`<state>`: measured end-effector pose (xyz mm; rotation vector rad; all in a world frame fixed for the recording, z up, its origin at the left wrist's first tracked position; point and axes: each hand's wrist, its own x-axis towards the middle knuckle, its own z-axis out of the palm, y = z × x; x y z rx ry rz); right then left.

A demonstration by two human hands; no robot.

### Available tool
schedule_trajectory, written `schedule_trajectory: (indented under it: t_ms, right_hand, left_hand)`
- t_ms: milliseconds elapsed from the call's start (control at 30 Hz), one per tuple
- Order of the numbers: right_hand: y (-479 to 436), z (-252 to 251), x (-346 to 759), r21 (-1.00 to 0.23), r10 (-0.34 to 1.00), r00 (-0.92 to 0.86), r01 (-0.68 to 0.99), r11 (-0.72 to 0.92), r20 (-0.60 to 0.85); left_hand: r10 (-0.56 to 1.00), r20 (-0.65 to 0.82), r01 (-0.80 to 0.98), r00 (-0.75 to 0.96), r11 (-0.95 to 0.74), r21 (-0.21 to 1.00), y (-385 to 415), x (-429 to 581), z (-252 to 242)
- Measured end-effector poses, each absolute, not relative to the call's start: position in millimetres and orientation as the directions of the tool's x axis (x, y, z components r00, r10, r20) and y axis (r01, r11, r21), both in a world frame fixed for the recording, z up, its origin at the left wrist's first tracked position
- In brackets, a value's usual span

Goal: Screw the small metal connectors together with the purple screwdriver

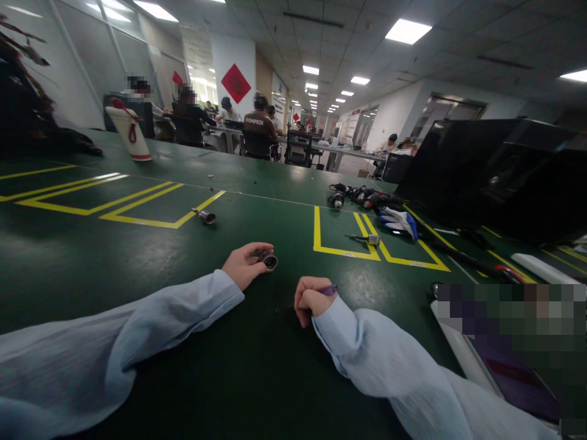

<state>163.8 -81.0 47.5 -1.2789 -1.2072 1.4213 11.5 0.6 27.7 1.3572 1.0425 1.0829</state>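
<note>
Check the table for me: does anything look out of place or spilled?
Mildly, yes: beyond the right hand, a metal part with a thin shaft lies across the yellow tape lines instead of clear of them. I see no spill.

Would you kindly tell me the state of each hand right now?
Left hand: closed, holding a round hollow grey metal part.
Right hand: closed, holding a slim purple-handled tool.

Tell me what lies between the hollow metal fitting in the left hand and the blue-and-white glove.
Between the hollow metal fitting and the blue-and-white glove, the head view shows yellow tape and a thin-shafted metal piece on the green tabletop.
</note>
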Motion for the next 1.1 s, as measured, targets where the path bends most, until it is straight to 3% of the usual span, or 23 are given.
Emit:
schedule_trajectory:
  t_ms: [133,233,433,600,833,1100]
  right_hand:
    - [-77.2,65.0,157.3,-0.926,0.947,-0.010,0.210,-0.313,-0.322]
    - [-73.0,59.8,155.5,-0.929,0.941,-0.034,0.177,-0.325,-0.336]
    - [-78.0,29.2,162.3,-0.992,0.981,-0.191,-0.125,-0.010,0.014]
    - [-80.4,23.0,161.6,-0.946,0.946,-0.010,-0.039,0.323,0.323]
    - [-78.0,17.6,156.5,-0.867,0.892,-0.001,0.235,0.440,0.452]
    - [-78.3,16.8,152.3,-0.830,0.875,0.008,0.323,0.455,0.483]
  left_hand:
    - [0.979,0.064,0.021,0.192,-0.069,0.997,0.4,12.6,28.3]
    - [0.972,0.026,0.010,0.233,-0.029,1.000,0.3,12.5,29.0]
    - [0.980,0.065,-0.056,0.190,-0.056,0.997,0.8,10.7,26.3]
    - [0.980,0.063,-0.093,0.189,-0.046,0.995,-0.3,10.3,26.2]
    - [0.959,0.102,-0.079,0.265,-0.084,0.993,-7.2,12.3,28.7]
    - [0.953,0.141,-0.061,0.268,-0.130,0.990,-14.9,15.4,29.9]
